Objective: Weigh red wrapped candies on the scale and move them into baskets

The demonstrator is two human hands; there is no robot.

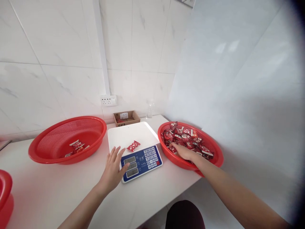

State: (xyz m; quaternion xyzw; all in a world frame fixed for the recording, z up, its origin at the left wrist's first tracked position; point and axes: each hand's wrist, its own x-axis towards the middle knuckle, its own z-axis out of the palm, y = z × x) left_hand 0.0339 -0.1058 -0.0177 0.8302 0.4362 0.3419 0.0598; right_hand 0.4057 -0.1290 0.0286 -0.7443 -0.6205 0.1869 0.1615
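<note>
My left hand (114, 165), fingers spread and holding nothing, hovers at the left edge of a digital scale (154, 171) with a blue keypad panel. On the scale's white plate lies one small red-and-white wrapped snack packet (133, 146), just beyond my left fingertips. My right hand (183, 152) reaches into a red plastic basket (215, 151) heaped with several red snack packets (187, 137). Its fingers point down at the packets near the basket's left side. The fingertips are partly hidden, so whether they grip a packet cannot be made out.
At left stands another red basket (95, 144) with a few packets at its bottom. A third red basket (5, 190) is cut off at the left edge. Behind the scale are a small cardboard box (127, 118) and a clear container (150, 110). A wall borders the right side.
</note>
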